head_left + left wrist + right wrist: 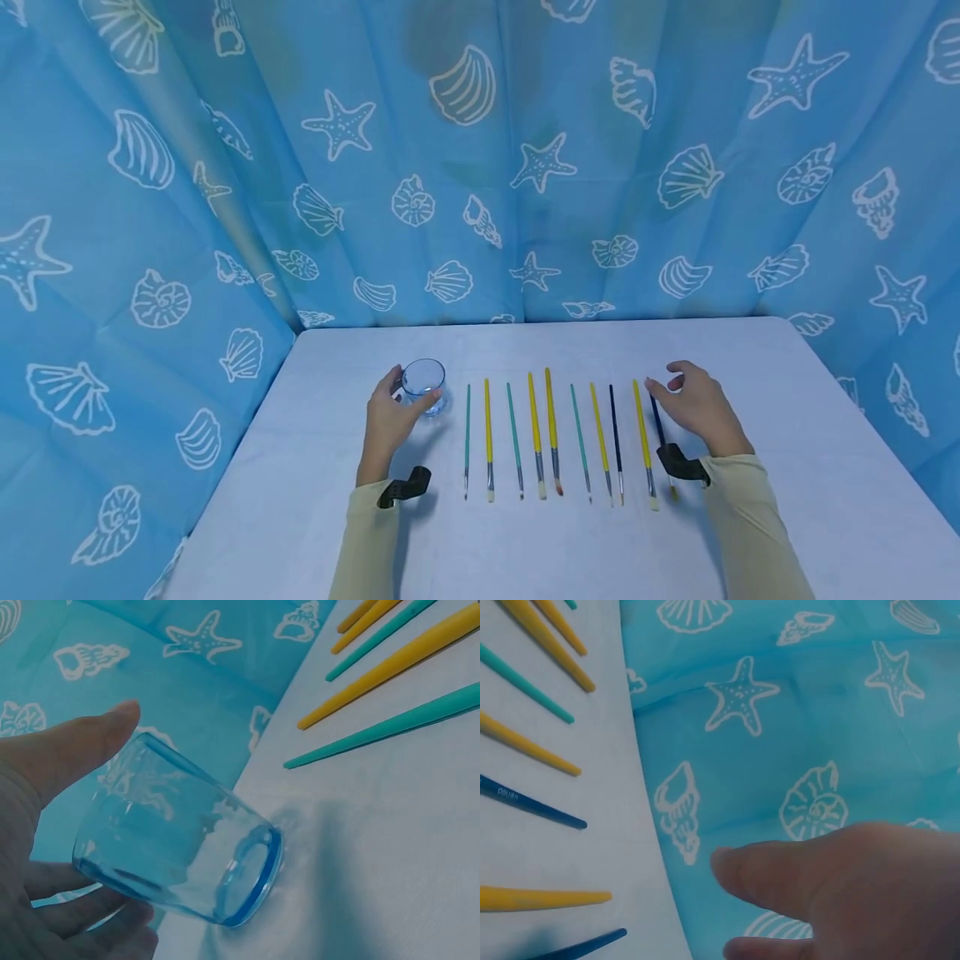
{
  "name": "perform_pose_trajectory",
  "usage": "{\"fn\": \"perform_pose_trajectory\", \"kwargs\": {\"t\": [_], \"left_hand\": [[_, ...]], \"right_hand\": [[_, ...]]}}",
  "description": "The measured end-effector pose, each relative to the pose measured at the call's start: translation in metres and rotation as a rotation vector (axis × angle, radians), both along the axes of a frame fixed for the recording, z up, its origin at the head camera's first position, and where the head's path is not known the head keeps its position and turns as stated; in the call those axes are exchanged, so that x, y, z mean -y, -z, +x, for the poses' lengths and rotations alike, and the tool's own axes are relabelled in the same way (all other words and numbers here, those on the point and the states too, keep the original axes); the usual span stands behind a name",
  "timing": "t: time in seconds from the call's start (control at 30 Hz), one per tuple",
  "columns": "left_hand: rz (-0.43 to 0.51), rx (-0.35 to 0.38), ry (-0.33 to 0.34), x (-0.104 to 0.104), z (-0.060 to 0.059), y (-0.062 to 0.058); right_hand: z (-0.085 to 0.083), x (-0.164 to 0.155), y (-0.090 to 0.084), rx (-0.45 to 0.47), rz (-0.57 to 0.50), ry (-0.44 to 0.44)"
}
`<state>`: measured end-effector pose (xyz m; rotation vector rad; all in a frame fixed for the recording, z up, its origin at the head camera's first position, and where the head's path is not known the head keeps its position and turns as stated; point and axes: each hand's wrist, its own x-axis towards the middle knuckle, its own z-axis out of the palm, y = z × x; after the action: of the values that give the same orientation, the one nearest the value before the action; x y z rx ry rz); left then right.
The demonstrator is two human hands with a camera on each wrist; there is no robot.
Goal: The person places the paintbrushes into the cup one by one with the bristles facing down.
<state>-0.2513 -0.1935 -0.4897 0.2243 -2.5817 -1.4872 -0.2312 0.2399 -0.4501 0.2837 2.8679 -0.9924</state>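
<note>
A clear blue-tinted drinking glass (pixel 422 377) stands upright near the table's left side. My left hand (pixel 390 421) is curled round it, with the thumb on the near right side and the fingers on the left. In the left wrist view the glass (pixel 180 832) lies between thumb and fingers. Right of it, several paintbrushes lie in a row, bristles towards me, from a green brush (pixel 467 433) to a dark blue brush (pixel 657 417). My right hand (pixel 701 408) hovers by that dark blue brush's handle end, thumb and fingers apart, holding nothing. The right wrist view shows the thumb clear of the brushes.
Yellow brushes (pixel 533 408), green brushes (pixel 513 433) and a black brush (pixel 615 433) make up the row. A white cloth (pixel 525 550) covers the table. Blue curtains (pixel 480 167) with shell and starfish prints hang behind and at the left.
</note>
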Motion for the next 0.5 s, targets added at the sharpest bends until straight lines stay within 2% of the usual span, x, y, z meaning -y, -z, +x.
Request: {"fn": "perform_pose_trajectory", "kwargs": {"t": [0.23, 0.5], "left_hand": [[0.007, 0.003, -0.034, 0.001, 0.000, 0.003], [0.057, 0.021, -0.035, -0.007, -0.001, 0.006]], "right_hand": [[-0.006, 0.001, 0.008, 0.063, -0.004, -0.016], [-0.005, -0.011, 0.019, 0.139, 0.014, 0.004]]}}
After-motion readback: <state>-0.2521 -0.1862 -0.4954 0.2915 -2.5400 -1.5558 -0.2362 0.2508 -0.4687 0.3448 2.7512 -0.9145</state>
